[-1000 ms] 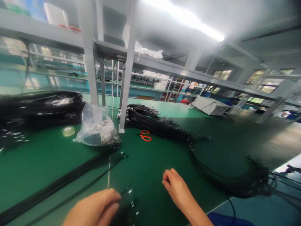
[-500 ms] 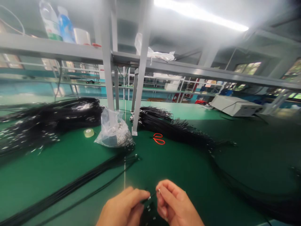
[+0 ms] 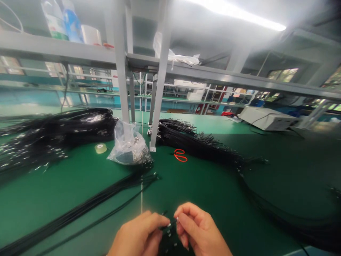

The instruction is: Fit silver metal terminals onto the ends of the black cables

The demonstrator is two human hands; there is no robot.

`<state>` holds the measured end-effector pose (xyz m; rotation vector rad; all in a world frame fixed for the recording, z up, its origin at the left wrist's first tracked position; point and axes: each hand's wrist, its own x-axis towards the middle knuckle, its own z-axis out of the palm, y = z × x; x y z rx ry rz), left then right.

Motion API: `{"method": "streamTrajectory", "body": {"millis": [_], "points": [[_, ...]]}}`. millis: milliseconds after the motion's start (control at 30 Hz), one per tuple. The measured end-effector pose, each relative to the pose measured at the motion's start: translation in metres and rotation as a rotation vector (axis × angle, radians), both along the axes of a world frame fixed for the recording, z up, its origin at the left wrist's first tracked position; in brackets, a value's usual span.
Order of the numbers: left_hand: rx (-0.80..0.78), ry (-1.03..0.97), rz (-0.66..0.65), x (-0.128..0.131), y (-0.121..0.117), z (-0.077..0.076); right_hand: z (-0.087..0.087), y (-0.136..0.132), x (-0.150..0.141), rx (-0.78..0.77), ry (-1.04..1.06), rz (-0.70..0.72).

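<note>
At the bottom centre my left hand [image 3: 142,233] is closed, its finger and thumb pinching a thin black cable [image 3: 173,224]. Facing it, my right hand [image 3: 199,229] pinches a small shiny metal piece [image 3: 177,219] between thumb and forefinger, right at the cable's end. Whether the piece sits on the cable or just beside it, I cannot tell. Below and between the hands lie several small metal bits [image 3: 169,233] against dark strands. A bundle of black cables [image 3: 87,209] runs from the lower left towards the middle of the green table [image 3: 213,199].
Beyond the hands, a clear plastic bag [image 3: 130,147] of small metal parts leans by a shelf post [image 3: 160,89]. Nearby are orange-handled scissors [image 3: 181,156] and a tape roll [image 3: 100,148]. Cable heaps lie left [image 3: 87,124] and right [image 3: 197,145]. A white box-shaped device [image 3: 269,119] stands far right.
My right hand has shifted slightly left, bringing the metal piece a little closer to my left hand. My left hand stays nearly in place, and the view has tilted very slightly.
</note>
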<state>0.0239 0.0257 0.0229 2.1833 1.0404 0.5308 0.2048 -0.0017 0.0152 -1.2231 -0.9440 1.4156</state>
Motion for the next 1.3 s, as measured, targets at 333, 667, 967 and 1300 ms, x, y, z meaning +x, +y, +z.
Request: {"method": "streamTrajectory", "body": {"millis": [333,667,967,1300], "points": [[-0.276,-0.205,0.073,-0.004,0.005,-0.005,0.006,0.001,-0.003,-0.067,-0.181,0.17],[-0.315,-0.232,0.046,-0.004,0.008,-0.01,-0.011,0.005,-0.021,-0.089,0.044,0.191],[-0.301,-0.127,0.06,-0.025,0.008,0.006,-0.012,0.005,-0.023,-0.093,0.278,0.074],[-0.353,-0.129,0.136,-0.019,0.013,0.007,-0.025,0.008,-0.04,-0.013,0.071,-0.052]]}}
